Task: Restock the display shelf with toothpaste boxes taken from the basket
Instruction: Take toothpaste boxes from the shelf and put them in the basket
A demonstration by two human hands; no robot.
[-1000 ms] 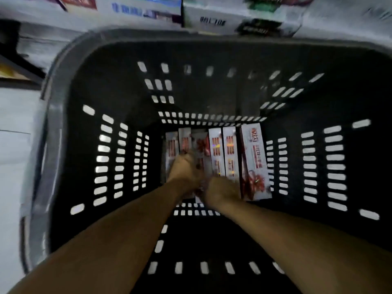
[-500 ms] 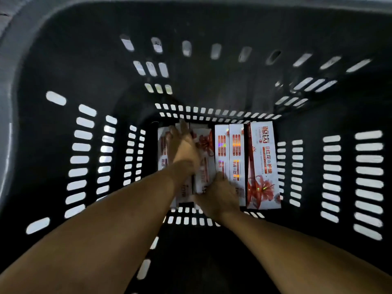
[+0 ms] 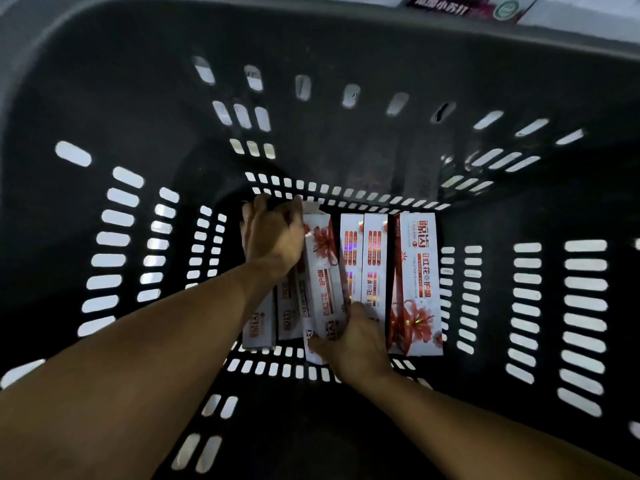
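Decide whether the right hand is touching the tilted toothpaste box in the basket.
Touching. The head view shows the right hand pinching the near end of the tilted toothpaste box between thumb and fingers, with no gap visible.

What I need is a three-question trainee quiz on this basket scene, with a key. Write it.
1. True or false: the toothpaste boxes stand upright on a shelf.
2. Where does the left hand grip the boxes? A) at their far end B) at their near end C) outside the basket
3. Fill in: the right hand holds the boxes at their ___ end.

Key: 1 false, they lie on the basket floor; 2 A; 3 near.
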